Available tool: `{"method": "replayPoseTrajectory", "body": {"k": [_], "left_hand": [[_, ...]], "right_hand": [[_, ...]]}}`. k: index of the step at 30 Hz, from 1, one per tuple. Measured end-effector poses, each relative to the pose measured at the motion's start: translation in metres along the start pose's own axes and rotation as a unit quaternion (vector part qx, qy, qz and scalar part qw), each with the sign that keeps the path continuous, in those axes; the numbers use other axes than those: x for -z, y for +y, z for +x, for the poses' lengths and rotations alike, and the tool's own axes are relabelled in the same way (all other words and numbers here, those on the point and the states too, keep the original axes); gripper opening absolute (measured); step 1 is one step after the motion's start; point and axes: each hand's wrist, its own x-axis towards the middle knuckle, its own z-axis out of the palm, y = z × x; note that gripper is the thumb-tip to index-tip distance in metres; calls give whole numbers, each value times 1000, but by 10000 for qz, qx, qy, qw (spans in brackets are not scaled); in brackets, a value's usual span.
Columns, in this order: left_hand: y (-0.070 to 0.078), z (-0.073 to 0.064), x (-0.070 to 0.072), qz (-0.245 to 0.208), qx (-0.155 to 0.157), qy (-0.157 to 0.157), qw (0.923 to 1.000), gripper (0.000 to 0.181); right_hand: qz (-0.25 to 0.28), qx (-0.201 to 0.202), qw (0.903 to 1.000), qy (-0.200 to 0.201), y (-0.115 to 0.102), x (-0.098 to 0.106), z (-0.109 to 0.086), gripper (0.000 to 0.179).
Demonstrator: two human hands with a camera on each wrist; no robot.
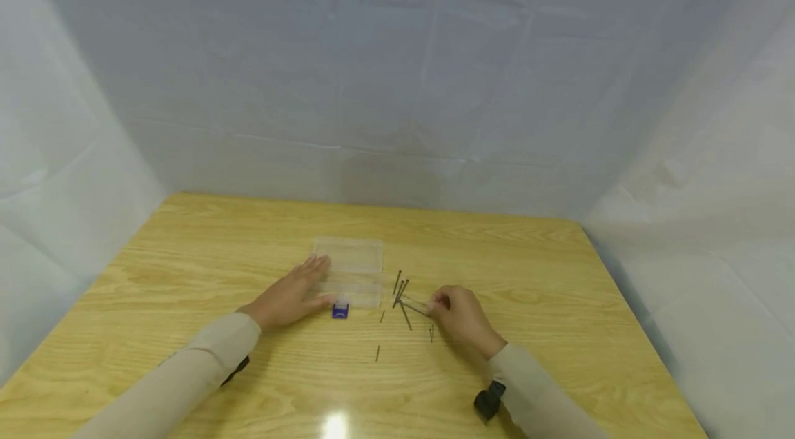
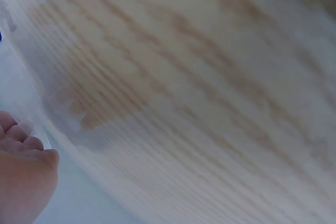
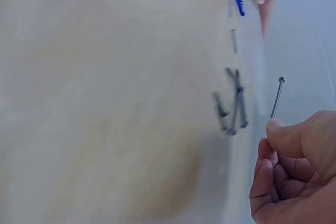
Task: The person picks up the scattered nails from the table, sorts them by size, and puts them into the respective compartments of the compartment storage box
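My left hand (image 1: 292, 295) rests on the left side of a clear plastic box (image 1: 354, 256), its fingers extended over the edge and its thumb near the blue latch (image 1: 339, 311). In the right wrist view, my right hand (image 3: 294, 166) pinches a grey metal nail (image 3: 276, 98) between thumb and forefinger, the small rounded head pointing away from the fingers. The head view has this right hand (image 1: 462, 318) just right of a loose cluster of dark nails (image 1: 402, 290). Only part of the left hand (image 2: 23, 166) shows in the left wrist view.
Several shorter nails lie scattered nearer me, among them one nail (image 1: 377, 353) below the box and a close pair (image 1: 431, 333) by the right hand. The wooden table (image 1: 248, 225) is bordered by pale sheeting (image 1: 373, 80) at the back and both sides.
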Motion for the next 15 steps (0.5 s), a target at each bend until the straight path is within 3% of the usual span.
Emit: {"method": "replayPoseTrajectory", "body": {"k": [6,15], "left_hand": [[0,0,0,14,6,-21,10000,82],[1,1,0,-62,13,-15,10000,83]], "right_hand": [[-233,324,9992,28,-20,-2,25,9],[-374,450,9982,-118,-46,-11,58,10]]}}
